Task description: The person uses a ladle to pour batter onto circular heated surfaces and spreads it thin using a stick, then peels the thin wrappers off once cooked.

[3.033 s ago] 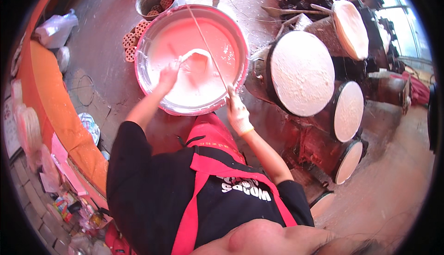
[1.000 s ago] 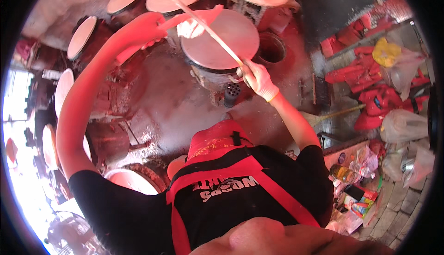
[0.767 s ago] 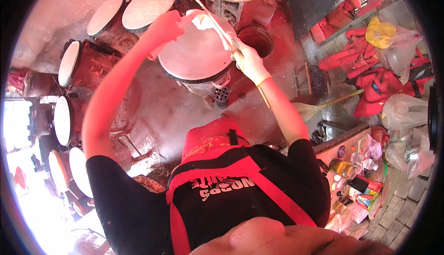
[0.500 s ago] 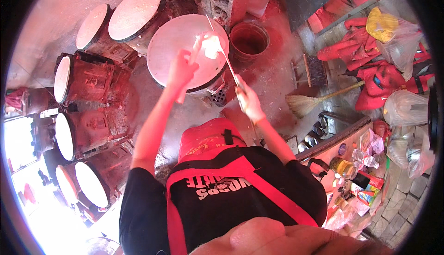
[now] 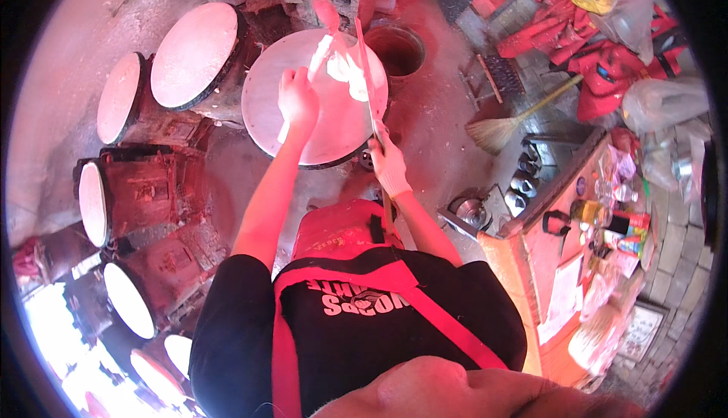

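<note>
My left hand [image 5: 299,101] is closed around the pale handle of a tool with a rounded reddish head [image 5: 326,15], which points away from me. My right hand [image 5: 388,162], with a pale glove or cuff at the wrist, grips a long thin rod [image 5: 365,62] that also reaches forward. Both tools extend over a round pale drum top [image 5: 265,77] in front of me. Between them is a very bright white patch [image 5: 345,71]; glare hides what it is. Whether the rod touches the patch I cannot tell.
Several round-topped drums, one a tilted-looking drum [image 5: 193,56], stand along the left. Beyond the drum top is a dark bucket [image 5: 400,53]. At right are a straw broom [image 5: 493,131], bagged items and a cluttered table [image 5: 523,281].
The whole view has turned somewhat. The rod in my right hand now stands closer to upright, and that hand is nearer the left. The reddish tool head now shows beyond the drum top.
</note>
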